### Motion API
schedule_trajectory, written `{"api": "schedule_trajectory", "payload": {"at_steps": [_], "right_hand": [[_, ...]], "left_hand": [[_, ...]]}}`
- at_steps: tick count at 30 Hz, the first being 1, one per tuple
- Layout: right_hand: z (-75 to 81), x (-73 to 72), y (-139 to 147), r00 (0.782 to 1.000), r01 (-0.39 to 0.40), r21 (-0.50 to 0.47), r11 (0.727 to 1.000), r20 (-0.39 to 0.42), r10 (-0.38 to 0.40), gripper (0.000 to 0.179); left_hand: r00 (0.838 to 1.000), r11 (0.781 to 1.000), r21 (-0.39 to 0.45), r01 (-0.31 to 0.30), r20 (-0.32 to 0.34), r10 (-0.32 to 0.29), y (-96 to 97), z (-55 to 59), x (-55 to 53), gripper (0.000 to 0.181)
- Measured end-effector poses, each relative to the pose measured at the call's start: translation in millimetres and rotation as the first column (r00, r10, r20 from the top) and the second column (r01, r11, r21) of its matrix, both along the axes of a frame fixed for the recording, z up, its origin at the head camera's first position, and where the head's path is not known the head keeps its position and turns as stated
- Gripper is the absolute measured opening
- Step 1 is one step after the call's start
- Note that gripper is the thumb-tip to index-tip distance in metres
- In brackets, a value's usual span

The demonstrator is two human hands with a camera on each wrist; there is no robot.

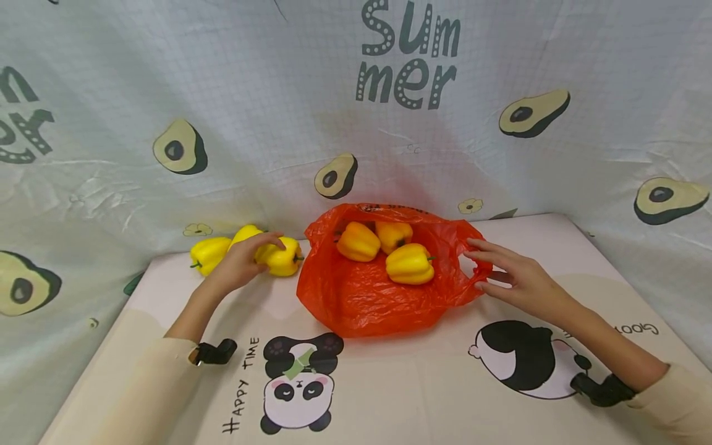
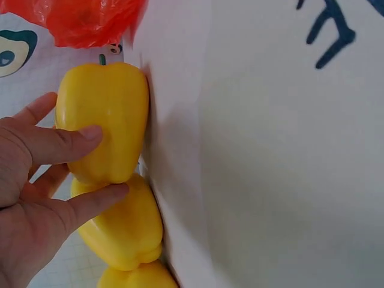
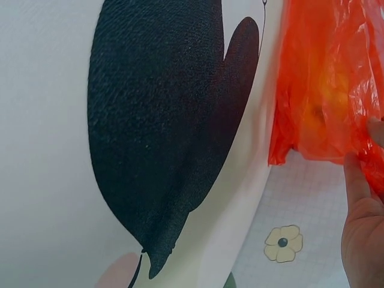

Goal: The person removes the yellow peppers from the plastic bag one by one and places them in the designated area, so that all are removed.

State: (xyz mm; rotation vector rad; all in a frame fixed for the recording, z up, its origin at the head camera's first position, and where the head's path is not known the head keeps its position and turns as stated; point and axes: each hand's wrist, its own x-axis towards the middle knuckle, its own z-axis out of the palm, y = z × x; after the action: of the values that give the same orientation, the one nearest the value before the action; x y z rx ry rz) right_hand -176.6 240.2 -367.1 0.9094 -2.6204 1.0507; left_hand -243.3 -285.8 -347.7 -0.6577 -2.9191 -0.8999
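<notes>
A yellow bell pepper (image 1: 285, 261) lies just left of the red plastic bag (image 1: 367, 306). My left hand (image 1: 240, 262) grips this pepper, its fingers spread around the sides in the left wrist view, with the green stem pointing away from the palm. Two more yellow bell peppers (image 1: 209, 253) lie behind and left of that hand, partly covered by it. The bag rests on its side with its mouth toward me and holds three peppers (image 1: 410, 264). At the bag's right side my right hand (image 1: 525, 281) holds the handle (image 1: 483, 267) between fingers and thumb.
A light cloth with panda prints (image 1: 298, 398) covers the table. Behind the bag and peppers rises a pale curtain (image 1: 267, 136) printed with avocados, close against the table's back edge. Small black cameras (image 1: 218, 352) are strapped to both wrists.
</notes>
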Motion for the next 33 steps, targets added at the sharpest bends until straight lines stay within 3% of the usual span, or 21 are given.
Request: {"api": "schedule_trajectory", "payload": {"at_steps": [3,8,12,19,27,33], "right_hand": [[0.3,0.1,0,1.0,0.005,0.003,1.0,0.0,-0.005,0.063],[0.5,-1.6,-3,1.0,-0.004,0.002,1.0,0.001,0.004,0.063],[0.6,-2.9,-5,1.0,-0.007,0.013,1.0,-0.007,0.007,0.063],[-0.9,-4.5,-7,1.0,-0.016,0.009,1.0,-0.008,0.016,0.064],[-1.3,-4.9,-4,0.999,-0.025,0.005,1.0,-0.028,0.025,0.066],[-1.8,-3.3,-4,0.999,-0.024,-0.001,1.0,-0.036,0.024,0.066]], "left_hand": [[1.0,1.0,0.001,0.003,0.006,-0.003,-1.4,-0.1,2.1,0.05],[0.999,0.999,-0.033,0.013,-0.039,-0.014,-1.7,5.7,9.7,0.057],[0.998,0.998,-0.048,-0.029,-0.06,0.026,8.0,15.7,13.0,0.057],[0.989,0.986,0.126,-0.109,-0.082,0.12,38.2,35.5,20.0,0.048],[0.981,0.966,0.259,-0.021,-0.182,0.07,74.6,56.4,36.0,0.041],[0.952,0.971,0.229,0.067,-0.306,0.007,94.8,67.0,48.4,0.034]]}}
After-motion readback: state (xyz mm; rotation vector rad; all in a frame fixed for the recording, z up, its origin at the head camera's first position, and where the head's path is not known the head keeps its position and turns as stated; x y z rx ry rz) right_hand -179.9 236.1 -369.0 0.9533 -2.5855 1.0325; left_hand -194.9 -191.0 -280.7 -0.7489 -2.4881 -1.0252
